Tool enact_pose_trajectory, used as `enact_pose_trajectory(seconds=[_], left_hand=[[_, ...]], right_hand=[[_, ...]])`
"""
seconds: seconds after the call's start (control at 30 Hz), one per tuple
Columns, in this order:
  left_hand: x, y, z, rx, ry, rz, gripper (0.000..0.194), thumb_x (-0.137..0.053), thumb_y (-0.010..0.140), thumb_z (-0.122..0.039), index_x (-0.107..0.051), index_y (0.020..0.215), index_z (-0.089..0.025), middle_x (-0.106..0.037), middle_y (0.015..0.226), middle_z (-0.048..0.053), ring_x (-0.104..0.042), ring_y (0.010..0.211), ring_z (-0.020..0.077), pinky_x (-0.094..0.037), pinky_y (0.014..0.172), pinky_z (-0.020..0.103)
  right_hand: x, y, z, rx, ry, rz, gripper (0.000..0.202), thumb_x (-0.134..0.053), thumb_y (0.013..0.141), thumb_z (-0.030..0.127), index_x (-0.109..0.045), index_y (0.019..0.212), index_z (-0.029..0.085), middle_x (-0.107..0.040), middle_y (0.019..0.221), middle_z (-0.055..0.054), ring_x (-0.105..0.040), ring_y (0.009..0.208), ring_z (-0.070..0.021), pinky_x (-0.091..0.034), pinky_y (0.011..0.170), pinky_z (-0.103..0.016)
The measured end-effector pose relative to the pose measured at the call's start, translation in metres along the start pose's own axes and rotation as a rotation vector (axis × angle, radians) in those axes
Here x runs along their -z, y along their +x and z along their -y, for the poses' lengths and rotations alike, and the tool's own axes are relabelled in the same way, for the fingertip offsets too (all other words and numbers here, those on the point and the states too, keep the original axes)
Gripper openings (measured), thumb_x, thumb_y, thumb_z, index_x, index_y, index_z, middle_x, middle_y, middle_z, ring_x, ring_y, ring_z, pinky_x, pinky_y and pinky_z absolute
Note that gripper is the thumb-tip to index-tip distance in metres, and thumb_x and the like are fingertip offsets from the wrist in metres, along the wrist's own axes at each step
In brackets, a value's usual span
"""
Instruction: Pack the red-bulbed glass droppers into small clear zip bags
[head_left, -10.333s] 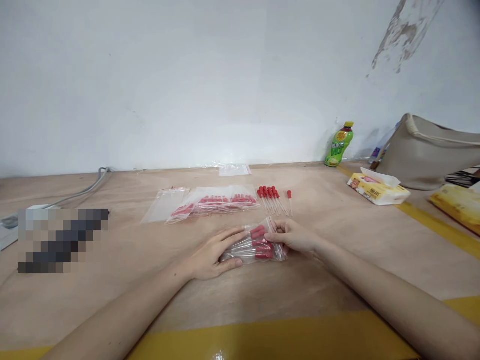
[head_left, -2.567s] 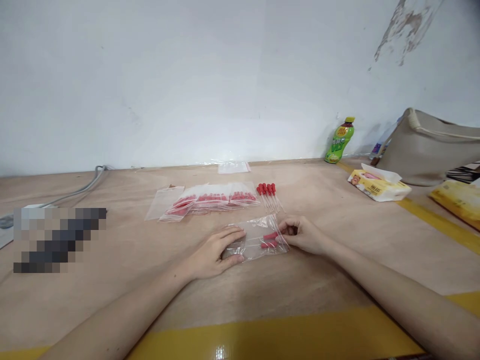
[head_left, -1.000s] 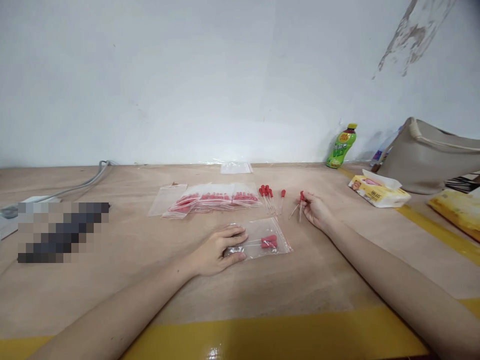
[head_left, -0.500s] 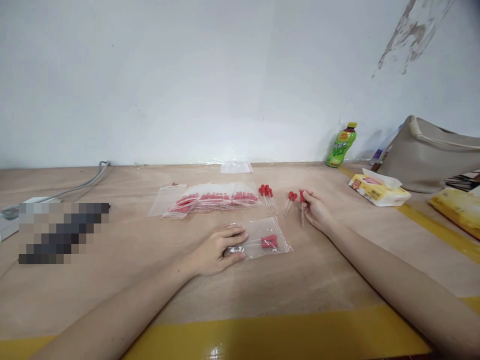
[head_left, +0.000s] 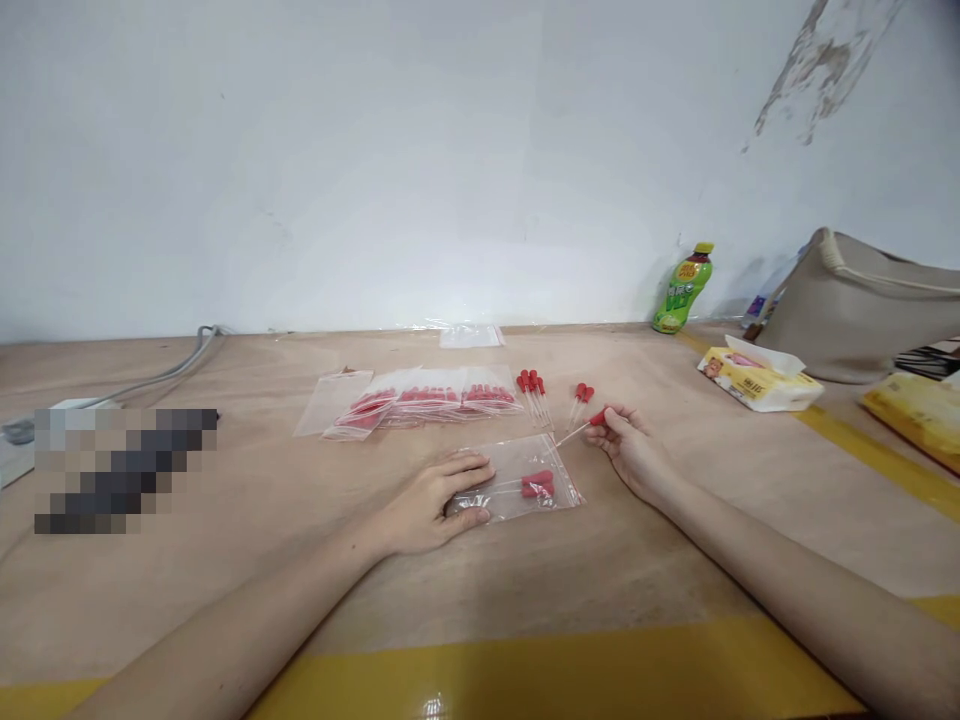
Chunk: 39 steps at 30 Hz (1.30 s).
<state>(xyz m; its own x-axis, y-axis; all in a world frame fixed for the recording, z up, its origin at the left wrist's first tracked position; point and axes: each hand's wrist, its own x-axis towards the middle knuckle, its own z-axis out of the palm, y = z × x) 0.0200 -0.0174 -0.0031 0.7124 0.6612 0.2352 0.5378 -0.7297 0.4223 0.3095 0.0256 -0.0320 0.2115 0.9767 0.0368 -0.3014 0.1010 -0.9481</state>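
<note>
My left hand (head_left: 435,505) lies with fingers spread on the left end of a clear zip bag (head_left: 501,460), pressing it to the table. Inside that bag are red-bulbed droppers (head_left: 538,484), their clear stems pointing left under my fingers. Between thumb and fingers, my right hand (head_left: 636,452) pinches another dropper (head_left: 598,417) by its red bulb. Its stem slants down and left, with the tip by the bag's upper right corner. Just beyond lie two loose droppers (head_left: 582,392), and farther left a small group of droppers (head_left: 533,384).
Overlapping filled bags (head_left: 427,398) lie at the table's middle back, a flat bag (head_left: 471,337) behind them. On the right are a green bottle (head_left: 682,290), a tissue pack (head_left: 759,380) and a grey bag (head_left: 847,310). A cable (head_left: 157,378) runs at left.
My right hand has moved slightly toward me. The dropper in it has turned from hanging nearly upright to pointing left, its tip now at the bag's edge. My left hand stays put.
</note>
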Motion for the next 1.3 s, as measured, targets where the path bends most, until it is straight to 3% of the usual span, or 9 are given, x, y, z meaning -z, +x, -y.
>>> enact_pose_trajectory(seconds=[0.13,0.27,0.4,0.5,0.63,0.8,0.9,1.1,1.3], left_hand=[[0.0,0.0,0.0,0.001,-0.004,-0.013,0.053,-0.052,0.083,-0.039,-0.038,0.131,-0.024,-0.045,0.131,0.007,-0.041,0.121,0.0246,-0.035,0.1,0.043],[0.001,0.0,-0.001,-0.012,-0.013,-0.014,0.055,-0.051,0.084,-0.038,-0.033,0.133,-0.024,-0.046,0.13,0.007,-0.041,0.12,0.0243,-0.035,0.099,0.043],[0.002,0.001,-0.003,-0.002,-0.008,0.004,0.054,-0.051,0.084,-0.037,-0.033,0.133,-0.023,-0.046,0.13,0.007,-0.041,0.119,0.024,-0.035,0.099,0.042],[0.002,0.002,-0.004,0.001,-0.004,-0.005,0.054,-0.052,0.083,-0.037,-0.034,0.133,-0.022,-0.047,0.128,0.008,-0.042,0.118,0.024,-0.036,0.099,0.041],[0.002,0.003,-0.004,-0.009,-0.001,-0.007,0.055,-0.052,0.083,-0.038,-0.036,0.132,-0.02,-0.047,0.129,0.009,-0.042,0.119,0.0232,-0.035,0.1,0.04],[0.001,0.003,-0.002,0.026,0.021,0.034,0.052,-0.051,0.084,-0.04,-0.04,0.13,-0.018,-0.043,0.133,0.01,-0.038,0.123,0.0236,-0.031,0.103,0.041],[0.001,0.002,-0.001,0.043,0.027,0.048,0.052,-0.05,0.084,-0.04,-0.041,0.13,-0.018,-0.04,0.135,0.01,-0.036,0.125,0.0233,-0.03,0.104,0.041],[0.0,0.002,0.0,0.015,0.02,0.034,0.05,-0.049,0.085,-0.039,-0.043,0.129,-0.018,-0.042,0.134,0.01,-0.035,0.125,0.0232,-0.031,0.104,0.04],[-0.001,0.002,0.001,0.028,0.023,0.04,0.051,-0.049,0.085,-0.04,-0.041,0.13,-0.018,-0.04,0.135,0.01,-0.035,0.126,0.0236,-0.03,0.104,0.041]], right_hand=[[-0.006,-0.014,0.005,-0.156,-0.005,0.165,0.023,-0.066,0.067,0.033,-0.049,0.077,0.021,-0.063,0.078,-0.001,-0.062,0.068,-0.0125,-0.05,0.068,-0.028],[-0.006,-0.024,0.011,-0.192,-0.258,0.377,0.028,-0.069,0.064,0.035,-0.052,0.077,0.018,-0.061,0.068,0.0,-0.056,0.058,-0.009,-0.046,0.059,-0.024],[-0.005,-0.024,0.011,-0.068,-0.549,0.509,0.028,-0.067,0.065,0.039,-0.057,0.079,0.016,-0.054,0.058,0.003,-0.046,0.05,-0.0077,-0.039,0.05,-0.022],[-0.009,-0.022,0.004,0.115,-0.687,0.511,0.024,-0.063,0.067,0.038,-0.063,0.078,0.016,-0.057,0.07,-0.001,-0.05,0.06,-0.0111,-0.04,0.055,-0.025],[-0.016,-0.022,-0.005,0.275,-0.738,0.492,0.02,-0.057,0.072,0.035,-0.068,0.074,0.018,-0.057,0.083,-0.006,-0.054,0.077,-0.0164,-0.044,0.068,-0.029],[-0.016,-0.024,0.004,0.33,-0.788,0.654,0.023,-0.052,0.075,0.034,-0.067,0.082,0.019,-0.057,0.091,-0.007,-0.055,0.084,-0.0173,-0.044,0.074,-0.03],[-0.006,-0.01,0.014,0.215,-0.854,0.516,0.027,-0.053,0.073,0.037,-0.063,0.088,0.017,-0.06,0.078,-0.004,-0.055,0.067,-0.0143,-0.045,0.061,-0.027],[0.018,0.056,0.021,0.141,-1.061,-0.115,0.026,-0.059,0.068,0.035,-0.062,0.083,0.014,-0.063,0.068,-0.005,-0.054,0.056,-0.0129,-0.039,0.05,-0.022],[0.011,0.084,0.02,-0.012,-1.085,-0.177,0.021,-0.063,0.065,0.036,-0.064,0.062,0.015,-0.047,0.039,0.0,-0.044,0.039,-0.0107,-0.029,0.04,-0.022]])
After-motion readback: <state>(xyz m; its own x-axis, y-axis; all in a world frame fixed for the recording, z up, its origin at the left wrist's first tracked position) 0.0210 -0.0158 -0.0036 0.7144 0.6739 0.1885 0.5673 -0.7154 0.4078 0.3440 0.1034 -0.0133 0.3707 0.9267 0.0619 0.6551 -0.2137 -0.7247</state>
